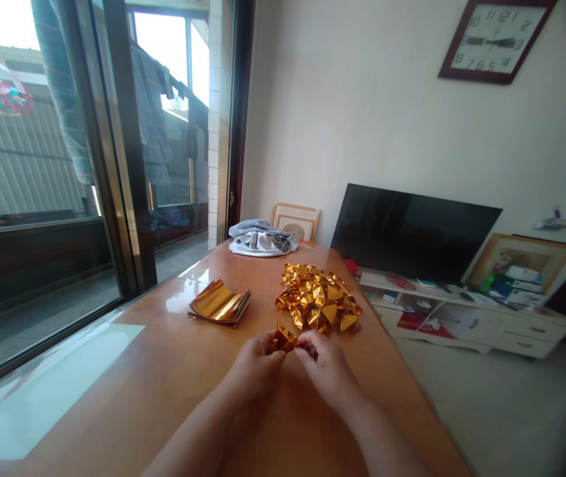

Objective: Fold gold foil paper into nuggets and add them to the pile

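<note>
Between my two hands, above the near half of the table, is a partly folded piece of gold foil paper point(286, 336). My left hand point(259, 358) pinches its left end with thumb and fingers. At the right end, the thumb and fingertips of my right hand point(323, 361) are closed on the same piece. Just beyond my hands lies a heap of folded gold foil pieces point(318, 297). A stack of flat gold foil sheets point(219, 302), slightly curled, rests to the left of the heap.
The wooden table point(173, 391) runs away from me towards the wall. Grey and white cloth point(263, 240) is bundled at its far end. Right of the table stand a television point(414, 232) and a low white cabinet point(501, 328). A glass sliding door point(114, 152) is at the left.
</note>
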Available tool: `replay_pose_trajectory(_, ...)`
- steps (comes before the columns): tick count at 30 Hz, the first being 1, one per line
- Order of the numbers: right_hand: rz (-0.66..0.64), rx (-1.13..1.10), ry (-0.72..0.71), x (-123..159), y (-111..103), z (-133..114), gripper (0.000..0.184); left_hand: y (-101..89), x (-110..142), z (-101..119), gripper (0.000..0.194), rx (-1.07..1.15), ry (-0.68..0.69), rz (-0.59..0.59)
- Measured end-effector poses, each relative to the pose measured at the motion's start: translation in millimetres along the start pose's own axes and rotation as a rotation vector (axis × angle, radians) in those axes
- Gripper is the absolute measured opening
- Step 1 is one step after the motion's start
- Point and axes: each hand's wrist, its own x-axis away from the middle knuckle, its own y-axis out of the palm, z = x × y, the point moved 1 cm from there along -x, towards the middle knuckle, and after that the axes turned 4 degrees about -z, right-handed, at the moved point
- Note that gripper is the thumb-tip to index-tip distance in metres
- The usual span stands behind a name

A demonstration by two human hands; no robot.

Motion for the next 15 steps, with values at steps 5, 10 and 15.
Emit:
replay_pose_trajectory(5, 0.004, 0.021, -0.008, 0.6, 0.2, -3.7, 0.012, -4.7, 0.6, -9.4, 0.039, -0.327, 0.002, 0.107)
replay_pose_trajectory(10, 0.001, 0.046, -0.055, 1.2, -1.3, -10.6, 0.012, -6.7, 3.9, -9.2, 0.031, -0.621, 0.015, 0.164)
replay_pose_trajectory(15, 0.002, 0.05, -0.064, 1.0, -2.8, -12.0, 0.012, -5.2, 5.3, -4.1, 0.024, -0.704, 0.029, 0.114)
